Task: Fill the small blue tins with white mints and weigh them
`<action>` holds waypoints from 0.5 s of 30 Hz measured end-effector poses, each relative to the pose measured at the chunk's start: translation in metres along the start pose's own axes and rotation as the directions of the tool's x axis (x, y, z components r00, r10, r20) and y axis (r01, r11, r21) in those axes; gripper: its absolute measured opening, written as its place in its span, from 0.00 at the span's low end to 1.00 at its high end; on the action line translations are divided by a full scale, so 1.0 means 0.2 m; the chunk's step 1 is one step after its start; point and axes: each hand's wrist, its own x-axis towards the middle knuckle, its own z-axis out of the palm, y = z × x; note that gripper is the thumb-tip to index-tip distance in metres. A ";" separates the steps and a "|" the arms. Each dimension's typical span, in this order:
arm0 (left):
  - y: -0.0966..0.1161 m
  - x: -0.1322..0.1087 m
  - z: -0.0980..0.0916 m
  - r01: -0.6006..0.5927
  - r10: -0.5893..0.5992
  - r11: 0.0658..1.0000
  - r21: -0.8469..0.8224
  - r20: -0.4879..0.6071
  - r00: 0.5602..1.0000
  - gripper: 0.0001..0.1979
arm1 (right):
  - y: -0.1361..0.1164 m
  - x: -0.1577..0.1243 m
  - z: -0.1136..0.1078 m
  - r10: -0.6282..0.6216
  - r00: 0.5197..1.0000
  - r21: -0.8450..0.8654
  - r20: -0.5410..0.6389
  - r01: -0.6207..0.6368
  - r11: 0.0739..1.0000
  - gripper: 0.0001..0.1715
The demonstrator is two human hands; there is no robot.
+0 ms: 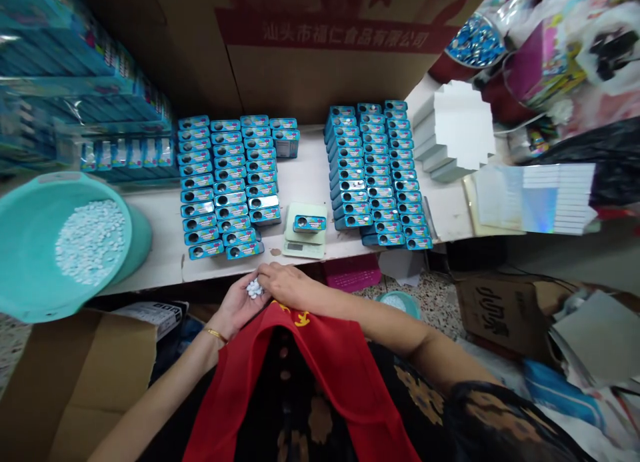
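1. Nearest, one red apron lies over the person's dark patterned top; one gold bracelet circles the left wrist.
2. The left hand, palm up, is cupped around one small heap of white pieces, just in front of the table edge. They overlap too much to count.
3. The right hand reaches across to the left palm, its bent fingertips at the heap; I cannot tell whether it grips any.
4. One opened cardboard box stands at lower left. Below the table edge, right of the hands, are one magenta basket and one small green basin with white contents.
5. One large green basin, at the left, contains loose white pellets, far too many to count.
6. On the white table, beyond the hands, sits one scale, with one blue tin on its pan.
7. Left of the scale, a tin group forms four columns, by my count about eleven, eleven, nine and two.
8. Right of it, a second tin group forms three columns: roughly eleven, thirteen and fourteen.
9. Farther right stands one pile of white cards, sheets uncountable.
10. Behind the tins rises one large carton, bearing one red band with a line of characters.
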 end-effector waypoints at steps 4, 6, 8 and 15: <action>0.00 0.01 0.00 0.021 -0.021 1.000 0.013 0.011 1.000 0.10 | 0.01 0.00 0.01 0.022 1.000 -0.004 -0.008 -0.022 1.000 0.08; 0.00 0.01 0.00 0.011 -0.011 0.999 0.033 0.003 1.000 0.09 | 0.01 0.00 0.02 0.034 0.999 -0.005 0.001 -0.034 0.999 0.08; 0.00 0.00 0.02 -0.009 0.009 0.998 0.057 -0.005 1.000 0.09 | 0.02 0.00 0.02 0.062 0.998 -0.004 0.004 -0.062 0.998 0.07; 0.02 0.06 0.10 -0.071 0.069 0.995 0.069 0.024 0.997 0.09 | 0.10 -0.03 0.01 0.022 0.978 0.172 -0.207 0.015 0.985 0.09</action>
